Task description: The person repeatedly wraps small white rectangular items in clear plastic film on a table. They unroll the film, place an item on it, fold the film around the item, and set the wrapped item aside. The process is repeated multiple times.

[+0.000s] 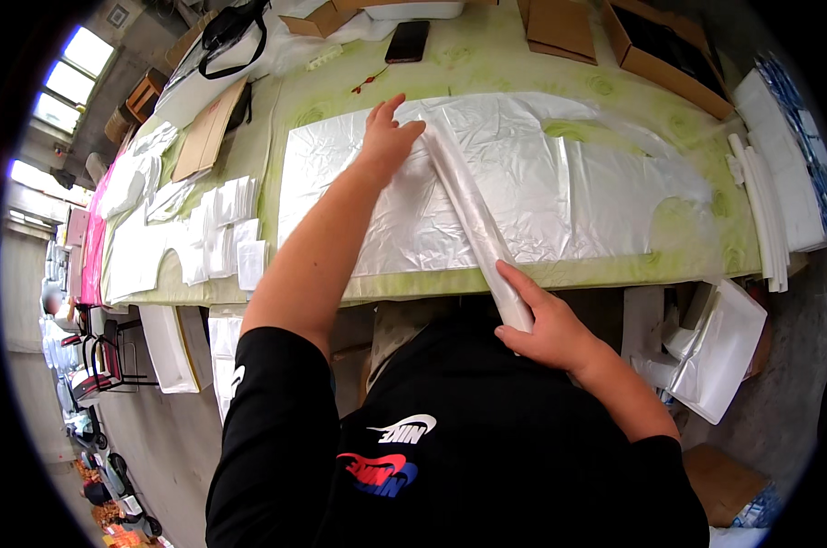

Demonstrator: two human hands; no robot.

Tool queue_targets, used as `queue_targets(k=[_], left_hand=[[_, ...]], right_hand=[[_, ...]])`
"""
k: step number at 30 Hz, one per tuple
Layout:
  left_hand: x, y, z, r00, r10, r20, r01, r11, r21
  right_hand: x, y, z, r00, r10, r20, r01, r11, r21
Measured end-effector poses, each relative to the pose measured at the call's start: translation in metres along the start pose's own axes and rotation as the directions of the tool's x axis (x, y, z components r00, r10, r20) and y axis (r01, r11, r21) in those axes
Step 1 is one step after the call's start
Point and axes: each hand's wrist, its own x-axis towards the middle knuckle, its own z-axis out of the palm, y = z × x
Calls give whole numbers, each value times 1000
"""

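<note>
A long, narrow roll of translucent white plastic film slants across the table, its near end reaching past the front edge toward me. My right hand is closed around that near end, thumb along one side. Beside the far end is my left hand, fingers spread and raised; whether its thumb touches the roll I cannot tell. Beneath the roll lies a wide, flat, wrinkled plastic sheet with a rounded cutout at its right. The sheet covers much of the table's middle.
A green patterned cloth covers the table. On it are a phone, folded white packets, a cardboard piece and an open brown box. White rolls hang over the right edge. A white bin stands below right.
</note>
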Motion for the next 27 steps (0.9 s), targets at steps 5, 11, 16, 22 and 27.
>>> queue_targets(k=[5,11,16,22,27], left_hand=[[15,26,-12,903,-334,271,290,938,192],[41,3,-11,880,-370,298,320,925,205],[30,6,-4,926,-305,220,268,946,185],[-2,-12,32,988,134,-80,-31,671,741],[-20,-6,40,986,151,-72,-34,602,798]], right_hand=[[-5,1,-9,1000,-21,12,22,999,-40],[-6,5,-11,997,-77,-9,75,989,-126],[-18,-1,-16,999,34,-30,-39,980,-193],[-77,5,-37,977,212,-10,-203,922,-331],[-173,34,-57,910,414,9,-380,844,-378]])
